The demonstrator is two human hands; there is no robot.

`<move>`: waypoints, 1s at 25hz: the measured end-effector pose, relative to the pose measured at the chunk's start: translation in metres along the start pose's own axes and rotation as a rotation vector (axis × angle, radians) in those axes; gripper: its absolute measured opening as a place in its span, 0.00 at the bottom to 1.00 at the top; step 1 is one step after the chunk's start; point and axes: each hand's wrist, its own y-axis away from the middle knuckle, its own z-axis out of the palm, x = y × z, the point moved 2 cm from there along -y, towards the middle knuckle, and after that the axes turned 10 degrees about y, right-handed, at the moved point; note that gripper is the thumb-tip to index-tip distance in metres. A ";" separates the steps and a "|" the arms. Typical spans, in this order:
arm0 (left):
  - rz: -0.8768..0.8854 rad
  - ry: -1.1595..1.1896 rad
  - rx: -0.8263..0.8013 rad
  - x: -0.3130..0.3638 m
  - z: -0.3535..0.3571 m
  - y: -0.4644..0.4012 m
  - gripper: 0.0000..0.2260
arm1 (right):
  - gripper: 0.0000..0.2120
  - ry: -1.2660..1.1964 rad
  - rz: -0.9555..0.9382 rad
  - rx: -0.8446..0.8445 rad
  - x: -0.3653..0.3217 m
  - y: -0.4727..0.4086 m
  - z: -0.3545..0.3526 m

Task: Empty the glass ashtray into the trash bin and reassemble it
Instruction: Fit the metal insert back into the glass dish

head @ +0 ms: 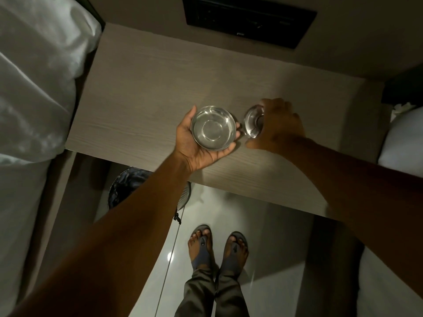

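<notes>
Over the pale wood-grain bedside table, the left hand cups the round, shiny, visibly empty ashtray bowl while the right hand pinches its clear glass lid, so emptying looks done, reassembly remains.

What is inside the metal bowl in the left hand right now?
The metal bowl, cupped in the left hand, shows only its bare shiny bottom: no ash or butts. The palm hides its underside. The right hand partly covers the glass piece.
</notes>
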 end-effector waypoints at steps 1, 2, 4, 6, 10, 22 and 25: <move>-0.001 0.005 -0.006 0.000 -0.001 -0.001 0.39 | 0.50 -0.078 0.026 0.021 0.008 0.004 -0.005; -0.001 0.014 0.001 -0.001 -0.001 -0.003 0.38 | 0.49 -0.163 0.028 0.059 0.012 0.008 -0.013; 0.006 0.042 0.036 -0.009 0.001 -0.012 0.37 | 0.50 -0.286 -0.072 0.117 0.007 0.012 -0.031; -0.005 0.061 0.038 -0.022 0.009 -0.025 0.38 | 0.51 -0.270 -0.268 0.072 -0.010 0.014 -0.045; 0.036 0.219 -0.020 -0.041 0.031 -0.050 0.33 | 0.50 -0.158 -0.469 -0.009 -0.030 0.014 -0.047; 0.120 0.289 0.015 -0.047 0.024 -0.061 0.25 | 0.48 -0.152 -0.374 0.073 -0.027 0.011 -0.036; 0.110 0.278 0.016 -0.046 0.025 -0.060 0.27 | 0.49 -0.138 -0.291 0.096 -0.030 0.012 -0.035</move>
